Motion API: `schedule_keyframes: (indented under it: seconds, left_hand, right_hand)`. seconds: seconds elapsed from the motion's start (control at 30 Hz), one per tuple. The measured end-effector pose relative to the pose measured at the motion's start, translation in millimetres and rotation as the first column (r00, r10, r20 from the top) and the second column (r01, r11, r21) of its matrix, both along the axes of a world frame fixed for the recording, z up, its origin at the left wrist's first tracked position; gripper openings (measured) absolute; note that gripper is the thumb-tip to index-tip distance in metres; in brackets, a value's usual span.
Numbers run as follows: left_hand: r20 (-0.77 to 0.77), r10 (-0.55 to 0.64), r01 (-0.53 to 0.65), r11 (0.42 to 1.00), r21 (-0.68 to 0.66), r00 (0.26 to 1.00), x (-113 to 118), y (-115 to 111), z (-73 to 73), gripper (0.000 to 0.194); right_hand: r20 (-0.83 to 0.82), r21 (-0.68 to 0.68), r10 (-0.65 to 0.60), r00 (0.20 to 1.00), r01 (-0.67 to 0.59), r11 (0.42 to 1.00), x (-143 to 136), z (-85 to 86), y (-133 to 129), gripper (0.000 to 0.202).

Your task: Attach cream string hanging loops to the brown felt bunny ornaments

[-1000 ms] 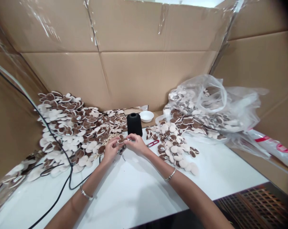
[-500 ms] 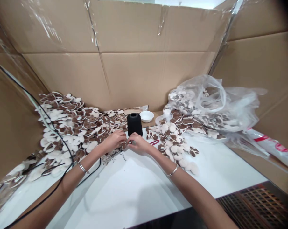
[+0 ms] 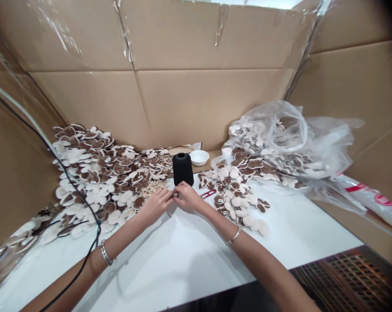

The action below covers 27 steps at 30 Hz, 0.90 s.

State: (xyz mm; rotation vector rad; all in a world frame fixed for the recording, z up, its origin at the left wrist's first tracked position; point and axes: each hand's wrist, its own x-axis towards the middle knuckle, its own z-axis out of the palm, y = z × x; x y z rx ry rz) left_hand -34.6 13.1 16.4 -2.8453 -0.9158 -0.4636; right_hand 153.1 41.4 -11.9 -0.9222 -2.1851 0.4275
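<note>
My left hand [image 3: 157,205] and my right hand [image 3: 186,197] meet just in front of a black spool [image 3: 183,170] on the white table. The fingers of both are pinched together around something small and dark, too small to name. A heap of brown and white felt flower shapes [image 3: 98,173] lies left of my hands, with pale short cords [image 3: 153,187] beside my left hand. To the right of my right hand lie a red thread snipper [image 3: 208,193] and a smaller pile of felt pieces [image 3: 236,201].
Behind the spool stands a white bowl [image 3: 199,157]. A clear plastic bag [image 3: 289,138] of felt pieces rests at the right back. Cardboard walls [image 3: 183,104] enclose the table, and black cables [image 3: 72,184] hang across my left forearm.
My left hand has moved slightly down, uncovering the pale cords. My right hand has shifted only a little. The cables at the left have swung.
</note>
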Motion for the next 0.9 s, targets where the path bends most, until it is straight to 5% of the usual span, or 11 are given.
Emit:
schedule_keyframes:
  seconds: [0.13,0.23,0.3,0.4,0.5,0.6,0.73,0.9]
  left_hand:
    - [0.080,0.124,-0.119,0.991,-0.054,0.989,-7.0,-18.0,-14.3,0.019]
    - [0.234,0.316,-0.236,0.920,-0.312,0.920,-7.6,-29.7,-21.9,0.017]
    - [0.343,0.502,-0.222,0.764,-0.605,0.794,-5.0,-33.7,-22.9,0.020]
    - [0.390,0.780,0.086,0.402,-0.911,0.490,2.1,-33.2,-18.2,0.026]
    - [0.266,0.931,0.492,0.115,-0.863,0.249,10.1,-27.9,-10.5,0.023]
    - [0.133,0.974,0.721,-0.043,-0.692,0.186,15.8,-21.3,-7.1,0.017]
    - [0.098,0.984,0.815,-0.065,-0.576,0.148,19.0,-14.7,-13.0,0.010]
    - [0.165,0.980,0.760,0.021,-0.650,0.115,22.1,-13.2,-21.4,0.005]
  right_hand:
    - [-0.119,-0.040,-0.009,0.993,0.004,0.999,1.8,0.6,-2.3,0.004]
    - [-0.162,-0.064,-0.007,0.987,-0.004,0.998,3.1,2.2,-2.8,0.004]
    - [-0.182,-0.071,-0.011,0.983,-0.002,0.997,3.1,2.4,-3.2,0.006]
    - [-0.191,-0.046,-0.017,0.981,0.008,0.999,2.5,1.0,-4.4,0.005]
    - [-0.158,0.002,-0.027,0.987,0.027,1.000,2.0,-1.4,-6.0,0.004]
    - [-0.089,0.054,-0.041,0.995,0.046,0.997,2.0,-3.6,-7.2,0.006]
    - [-0.046,0.093,-0.054,0.997,0.058,0.994,1.5,-4.5,-8.6,0.007]
    - [-0.076,0.085,-0.067,0.995,0.074,0.994,-0.6,-1.8,-10.4,0.005]
